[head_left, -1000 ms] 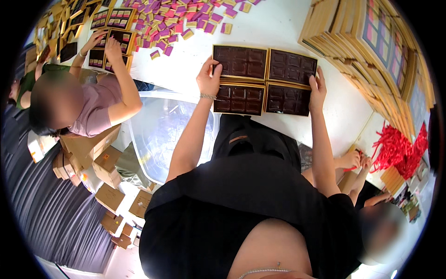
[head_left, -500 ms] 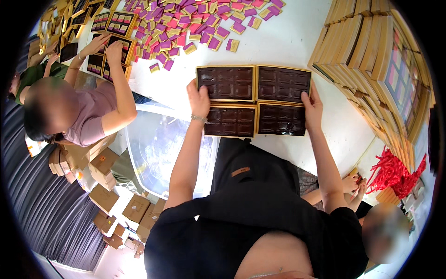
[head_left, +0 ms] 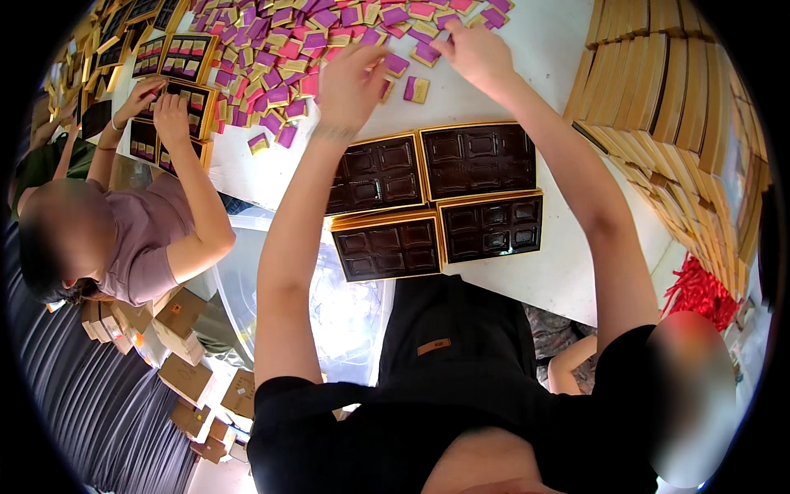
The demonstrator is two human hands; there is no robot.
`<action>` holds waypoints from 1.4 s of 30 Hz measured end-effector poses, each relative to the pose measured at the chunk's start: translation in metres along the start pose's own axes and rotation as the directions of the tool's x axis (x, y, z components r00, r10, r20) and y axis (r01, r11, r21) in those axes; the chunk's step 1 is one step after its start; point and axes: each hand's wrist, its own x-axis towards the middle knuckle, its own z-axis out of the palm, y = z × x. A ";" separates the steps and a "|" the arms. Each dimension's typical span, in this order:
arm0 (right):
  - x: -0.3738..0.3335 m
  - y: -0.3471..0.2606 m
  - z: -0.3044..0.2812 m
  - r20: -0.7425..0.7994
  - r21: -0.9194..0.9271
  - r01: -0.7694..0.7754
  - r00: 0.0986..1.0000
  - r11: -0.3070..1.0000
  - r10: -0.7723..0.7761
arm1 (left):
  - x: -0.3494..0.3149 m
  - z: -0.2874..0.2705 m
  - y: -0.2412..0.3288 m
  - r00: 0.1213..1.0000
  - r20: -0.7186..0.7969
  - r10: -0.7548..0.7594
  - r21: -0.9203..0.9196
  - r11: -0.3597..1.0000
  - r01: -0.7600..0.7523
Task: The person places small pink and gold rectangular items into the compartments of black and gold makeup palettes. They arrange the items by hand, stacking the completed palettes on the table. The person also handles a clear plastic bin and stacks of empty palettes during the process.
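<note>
Four-cornered dark brown trays with gold rims and moulded hollows lie together on the white table before me: a far right tray (head_left: 479, 156), a far left tray (head_left: 383, 174), a near right tray (head_left: 492, 226) and a near left tray (head_left: 388, 249). Beyond them spreads a heap of small flat packets (head_left: 267, 78) in purple, pink and gold. My left hand (head_left: 352, 89) is over the heap's near edge, fingers bent and apart. Farther right, my right hand (head_left: 479, 56) reaches down to a few purple and gold packets, its fingers spread. I see nothing held in either hand.
Tall stacks of gold-edged boxes (head_left: 658, 90) stand at the right, above red ribbons (head_left: 699, 292). A co-worker's hands (head_left: 169, 115) work over similar filled trays (head_left: 188, 59) at the left. A clear plastic bin (head_left: 346, 329) and cardboard boxes (head_left: 185, 375) are below the table.
Both my hands have let go of the trays and moved away from me to the packets. The trays now sit slightly nearer to me and a little tilted.
</note>
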 end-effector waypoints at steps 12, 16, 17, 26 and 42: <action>-0.006 0.066 0.027 -0.292 0.163 0.535 0.828 0.829 -0.478 | 0.046 0.079 -0.024 0.896 0.189 0.402 0.209 0.875 -0.436; -0.007 0.079 0.011 -0.043 0.289 0.399 0.913 0.870 -0.405 | 0.047 0.087 -0.012 0.824 0.314 0.472 0.310 0.769 -0.559; -0.008 0.075 -0.002 0.080 0.356 0.292 0.937 0.888 -0.340 | 0.045 0.082 -0.004 0.879 0.282 0.386 0.234 0.861 -0.453; -0.148 0.072 -0.053 -0.033 0.410 0.477 0.859 0.777 -0.511 | -0.023 0.027 0.041 0.784 0.609 -0.125 -0.302 0.877 0.374; -0.176 0.088 -0.038 -0.032 0.179 0.582 0.809 0.793 -0.587 | -0.071 0.069 0.088 0.795 0.110 0.597 0.199 0.770 -0.606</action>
